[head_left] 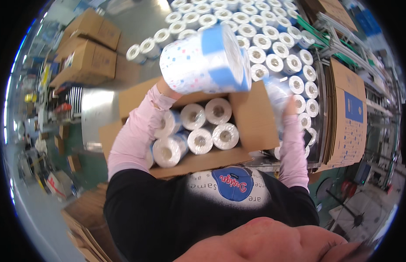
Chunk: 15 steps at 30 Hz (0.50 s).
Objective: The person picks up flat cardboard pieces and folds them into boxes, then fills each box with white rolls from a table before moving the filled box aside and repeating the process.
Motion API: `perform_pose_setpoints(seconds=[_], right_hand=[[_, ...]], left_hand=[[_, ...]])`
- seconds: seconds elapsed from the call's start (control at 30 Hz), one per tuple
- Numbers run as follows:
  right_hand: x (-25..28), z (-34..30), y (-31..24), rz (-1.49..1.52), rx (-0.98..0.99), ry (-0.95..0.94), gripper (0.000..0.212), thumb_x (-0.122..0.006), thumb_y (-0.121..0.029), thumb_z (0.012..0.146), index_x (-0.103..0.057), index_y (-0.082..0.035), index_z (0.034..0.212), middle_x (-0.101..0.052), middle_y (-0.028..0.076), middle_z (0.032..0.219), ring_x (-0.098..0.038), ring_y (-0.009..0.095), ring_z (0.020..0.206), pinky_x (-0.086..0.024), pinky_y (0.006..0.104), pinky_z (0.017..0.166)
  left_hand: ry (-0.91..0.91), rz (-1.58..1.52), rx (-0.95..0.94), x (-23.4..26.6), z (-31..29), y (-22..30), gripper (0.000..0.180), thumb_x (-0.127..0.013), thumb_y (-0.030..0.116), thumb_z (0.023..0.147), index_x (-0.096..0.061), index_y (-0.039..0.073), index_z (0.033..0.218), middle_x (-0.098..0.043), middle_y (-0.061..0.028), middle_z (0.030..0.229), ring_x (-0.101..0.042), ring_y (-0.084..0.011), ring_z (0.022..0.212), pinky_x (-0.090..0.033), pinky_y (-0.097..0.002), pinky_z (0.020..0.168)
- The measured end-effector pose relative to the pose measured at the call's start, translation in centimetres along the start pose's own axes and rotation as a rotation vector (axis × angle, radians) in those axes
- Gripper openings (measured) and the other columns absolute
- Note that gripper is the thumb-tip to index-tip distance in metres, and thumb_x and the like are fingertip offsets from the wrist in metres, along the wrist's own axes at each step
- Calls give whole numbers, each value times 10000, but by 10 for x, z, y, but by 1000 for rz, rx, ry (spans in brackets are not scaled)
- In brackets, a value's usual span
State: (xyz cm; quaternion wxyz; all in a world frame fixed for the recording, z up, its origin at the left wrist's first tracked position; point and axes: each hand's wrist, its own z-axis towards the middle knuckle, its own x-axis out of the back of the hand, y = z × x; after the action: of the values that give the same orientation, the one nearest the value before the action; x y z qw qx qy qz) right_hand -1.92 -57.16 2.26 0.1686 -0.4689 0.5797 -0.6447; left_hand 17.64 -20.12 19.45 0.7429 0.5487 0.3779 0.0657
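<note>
My left hand (167,90) grips a large plastic-wrapped paper roll (185,56), white with small coloured dots and a blue band, raised above an open cardboard box (257,118). Its fingers are mostly hidden behind the roll. Another wrapped roll edge shows just behind it. Inside the box several wrapped rolls (200,140) stand upright, their core holes facing up. To the right of the box, my right hand (290,106) is closed against another wrapped roll (275,96). Both are smeared by motion, and the fingertips are hard to make out.
Many upright wrapped rolls (257,54) crowd the metal table (98,105) at the back and right. Cardboard boxes (94,61) stand at the back left. Flattened cartons (347,118) lean along the right edge, below a metal frame with green straps (342,59).
</note>
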Motion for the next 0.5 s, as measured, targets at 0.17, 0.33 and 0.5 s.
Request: perform_pose_setpoints(seconds=[0.17,0.33,0.5], right_hand=[[52,-3,-217,470,574,-572,297,-705,-246,786,-618,-48,991,-596,81,959,-592,244,940,-487,359,790],[-41,-86,-313,-848,839,-1059,363,-686,-155,617,-699,-163,979,-566,137,932,-562,306,967,-450,432,841],[-96,-145,-221,-962,1057,-774,249,-637,-94,640,-676,-126,884,-548,138,923,-513,323,963,-394,408,841]], left_hand=[[-91,609,356,-7,-80,46,363,-651,186,834,-611,72,1177,-613,-104,1164,-604,-192,1023,-492,-334,868],[-389,1753,181,-74,-134,45,407,-714,213,682,-657,130,1076,-541,-166,1026,-537,-344,1011,-446,-441,887],[-239,1653,112,-65,-156,53,635,-708,182,737,-499,151,1336,-474,-227,1315,-428,-398,1251,-343,-441,1076]])
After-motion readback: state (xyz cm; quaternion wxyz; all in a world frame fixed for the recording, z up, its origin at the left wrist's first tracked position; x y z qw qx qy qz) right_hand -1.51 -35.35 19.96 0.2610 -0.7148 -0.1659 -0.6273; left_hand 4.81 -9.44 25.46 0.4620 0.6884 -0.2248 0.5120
